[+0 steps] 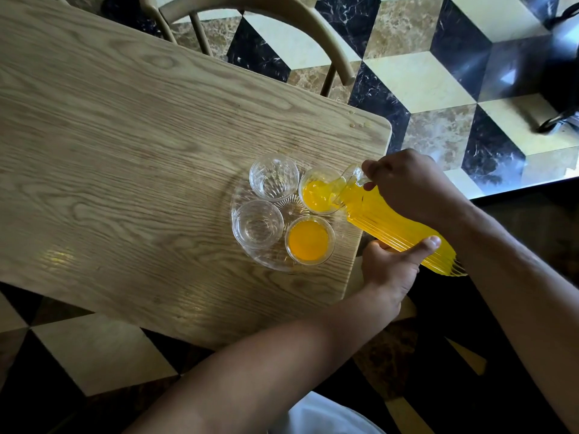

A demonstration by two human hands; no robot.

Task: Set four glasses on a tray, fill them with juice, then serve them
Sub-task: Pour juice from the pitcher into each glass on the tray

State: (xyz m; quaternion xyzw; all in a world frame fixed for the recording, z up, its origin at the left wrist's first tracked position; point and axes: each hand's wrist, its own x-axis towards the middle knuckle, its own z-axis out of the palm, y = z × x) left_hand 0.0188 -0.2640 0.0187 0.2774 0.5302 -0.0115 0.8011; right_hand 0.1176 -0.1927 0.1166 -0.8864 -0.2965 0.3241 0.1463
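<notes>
A clear glass tray (239,191) lies near the table's right corner with several glasses on it. The near right glass (309,241) is full of orange juice. The far right glass (318,191) is partly filled, and juice runs into it from a tilted ribbed glass jug (393,225). The far left glass (273,177) and the near left glass (257,224) are empty. My right hand (413,186) grips the jug at its neck. My left hand (393,264) holds the jug's body from below.
The wooden table (125,151) stretches away to the left. A wooden chair back (313,32) stands behind the table's far edge. A few drops lie near the table's far right corner (355,120). The floor is patterned marble tile, with dark objects at the far right.
</notes>
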